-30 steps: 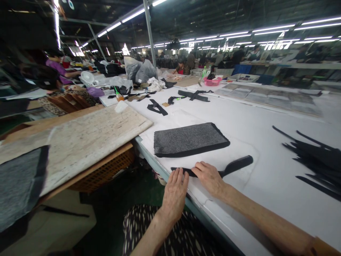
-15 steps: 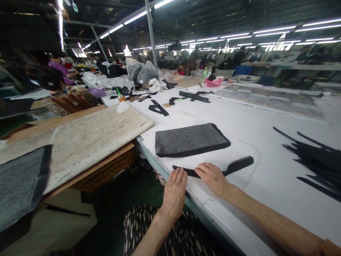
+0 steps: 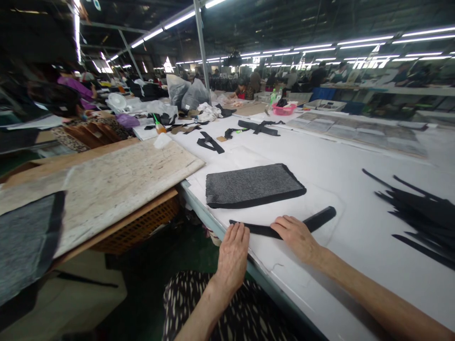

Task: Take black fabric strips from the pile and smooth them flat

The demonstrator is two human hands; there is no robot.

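Observation:
A narrow black strip lies on the white table near its front edge. The fingers of my left hand are pressed together on the strip's left end. Farther right, my right hand has its fingers closed on the middle of the strip, whose right end sticks out flat beyond it. Just behind the strip rests a grey fabric panel with black edging. Both sets of fingertips partly hide the strip.
Several black strips are piled at the right. A stone-like board adjoins on the left, with another grey panel. Behind are black scraps, an orange bottle and a pink basket. A person sits far left.
My right hand has slid to the right along the strip, and the strip's right part now lies straighter. My left hand has stayed at the left end.

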